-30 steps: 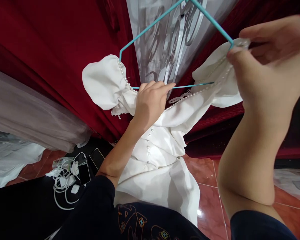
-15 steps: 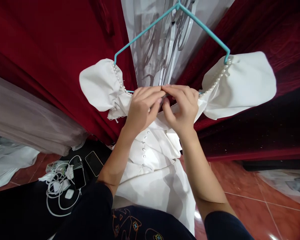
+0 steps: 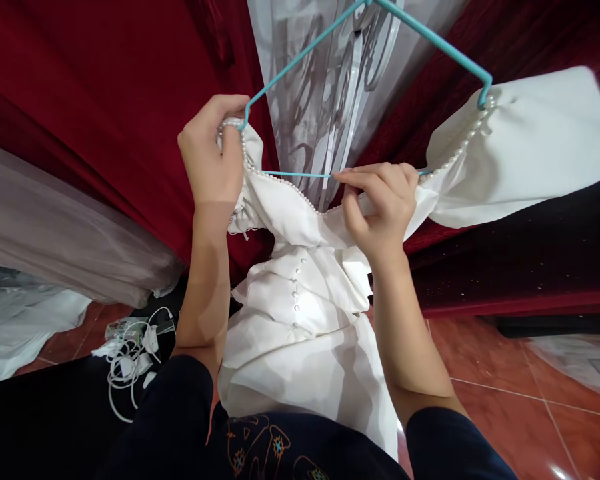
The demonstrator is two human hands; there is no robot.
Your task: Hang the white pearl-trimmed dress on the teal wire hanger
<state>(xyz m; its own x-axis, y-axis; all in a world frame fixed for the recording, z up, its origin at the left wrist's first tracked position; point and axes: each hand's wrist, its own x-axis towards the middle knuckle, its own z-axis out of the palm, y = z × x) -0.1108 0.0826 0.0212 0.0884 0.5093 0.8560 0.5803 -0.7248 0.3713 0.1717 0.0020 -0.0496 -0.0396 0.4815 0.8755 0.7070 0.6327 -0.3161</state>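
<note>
A white dress (image 3: pixel 305 300) with a pearl-trimmed neckline and a row of small buttons hangs on a teal wire hanger (image 3: pixel 300 57). My left hand (image 3: pixel 213 160) is closed around the left puffed sleeve at the hanger's left corner. My right hand (image 3: pixel 380 207) pinches the neckline at the middle, just under the hanger's bottom wire. The right puffed sleeve (image 3: pixel 525 157) hangs free from the hanger's right corner.
Dark red curtains (image 3: pixel 80 100) and a sheer patterned panel (image 3: pixel 330 87) hang behind. On the floor at lower left lie white cables and chargers (image 3: pixel 130 353) on a black cloth. Grey and white fabric (image 3: pixel 40 267) lies at left. Red tiles (image 3: pixel 505 373) show at right.
My left hand has moved from the middle of the neckline up to the left sleeve at the hanger corner. My right hand has stayed at the middle of the neckline.
</note>
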